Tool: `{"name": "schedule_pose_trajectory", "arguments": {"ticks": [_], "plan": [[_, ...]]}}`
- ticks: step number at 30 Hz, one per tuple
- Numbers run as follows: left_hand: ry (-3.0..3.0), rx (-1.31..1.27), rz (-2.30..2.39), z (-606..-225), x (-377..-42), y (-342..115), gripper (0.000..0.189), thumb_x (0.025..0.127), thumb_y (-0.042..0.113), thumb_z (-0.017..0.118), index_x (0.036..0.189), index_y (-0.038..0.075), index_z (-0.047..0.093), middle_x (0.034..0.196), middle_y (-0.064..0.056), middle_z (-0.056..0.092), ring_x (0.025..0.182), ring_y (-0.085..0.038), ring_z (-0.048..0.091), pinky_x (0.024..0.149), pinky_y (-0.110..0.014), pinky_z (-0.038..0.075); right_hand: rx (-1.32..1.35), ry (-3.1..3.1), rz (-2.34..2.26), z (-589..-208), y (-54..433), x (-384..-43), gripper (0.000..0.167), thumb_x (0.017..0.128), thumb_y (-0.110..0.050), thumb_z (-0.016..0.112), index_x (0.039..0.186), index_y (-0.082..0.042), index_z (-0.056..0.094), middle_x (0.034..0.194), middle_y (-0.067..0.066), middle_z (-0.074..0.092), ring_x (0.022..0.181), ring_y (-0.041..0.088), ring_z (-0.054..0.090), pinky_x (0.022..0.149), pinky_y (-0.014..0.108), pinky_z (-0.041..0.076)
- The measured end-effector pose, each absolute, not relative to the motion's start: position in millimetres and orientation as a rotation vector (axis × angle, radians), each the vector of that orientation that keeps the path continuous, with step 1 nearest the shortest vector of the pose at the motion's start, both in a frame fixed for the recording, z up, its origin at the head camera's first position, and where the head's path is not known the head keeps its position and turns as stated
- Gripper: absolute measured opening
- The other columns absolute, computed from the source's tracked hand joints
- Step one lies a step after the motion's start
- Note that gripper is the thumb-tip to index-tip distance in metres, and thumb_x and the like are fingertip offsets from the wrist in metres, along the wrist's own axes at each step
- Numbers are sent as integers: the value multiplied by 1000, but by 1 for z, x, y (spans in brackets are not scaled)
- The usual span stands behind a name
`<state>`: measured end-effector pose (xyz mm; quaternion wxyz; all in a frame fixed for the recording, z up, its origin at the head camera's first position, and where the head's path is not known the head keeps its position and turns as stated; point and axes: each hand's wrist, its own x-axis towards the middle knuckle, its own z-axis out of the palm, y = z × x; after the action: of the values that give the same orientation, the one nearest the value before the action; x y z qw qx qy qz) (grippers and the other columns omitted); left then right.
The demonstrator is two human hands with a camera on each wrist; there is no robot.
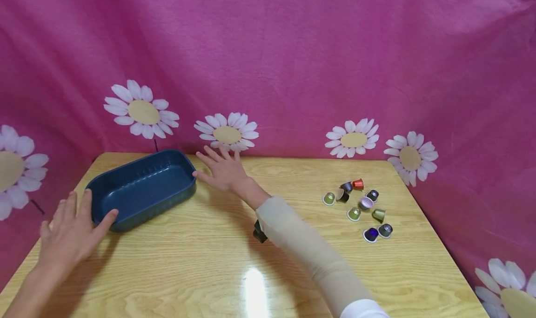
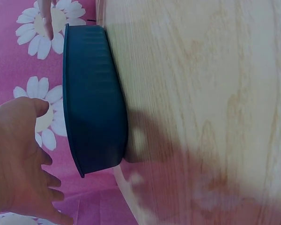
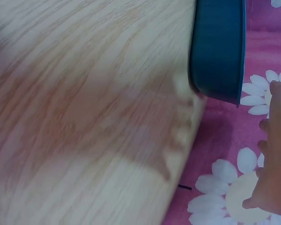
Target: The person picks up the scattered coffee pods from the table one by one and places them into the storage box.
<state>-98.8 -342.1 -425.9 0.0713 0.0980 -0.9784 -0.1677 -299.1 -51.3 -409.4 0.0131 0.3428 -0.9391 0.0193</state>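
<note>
A deep dark blue rectangular dish [image 1: 155, 207] stands at the back left of the wooden table. By its left end is my left hand [image 1: 69, 232], fingers spread and thumb held out; the left wrist view shows a gap between this hand and the dish wall [image 2: 93, 98]. Past the dish's right end reaches my right hand [image 1: 226, 171], its fingers spread as well. In the right wrist view that hand [image 3: 278, 150] is apart from the dish [image 3: 218, 51]. Neither hand holds anything.
Several coffee capsules lie scattered on the right of the table, among them a red one [image 1: 358, 184], a green one [image 1: 353, 214] and a purple-blue one [image 1: 370, 234]. A small black object [image 1: 259, 233] shows beside the right sleeve, partly hidden. Pink flowered cloth [image 1: 284, 76] hangs behind.
</note>
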Motion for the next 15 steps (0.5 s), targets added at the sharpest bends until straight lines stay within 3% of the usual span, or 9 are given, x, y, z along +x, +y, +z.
{"name": "schedule_pose_trajectory", "arguments": {"ticks": [7, 15], "plan": [[-2953, 302, -489, -427, -97, -344, 92, 100, 60, 40, 155, -7, 9, 153, -40, 8, 138, -62, 6, 94, -83, 10, 1065, -2963, 47, -413, -65, -301, 67, 101, -67, 23, 160, -36, 19, 166, -8, 14, 151, 29, 7, 115, 63, 8], [-2963, 352, -503, -433, -94, -346, 94, 99, 62, 39, 155, -7, 8, 153, -41, 6, 139, -60, 3, 94, -84, 5, 1065, -3001, 25, -421, -75, -305, 66, 102, -65, 22, 160, -36, 19, 166, -8, 14, 152, 30, 2, 115, 63, 7]]}}
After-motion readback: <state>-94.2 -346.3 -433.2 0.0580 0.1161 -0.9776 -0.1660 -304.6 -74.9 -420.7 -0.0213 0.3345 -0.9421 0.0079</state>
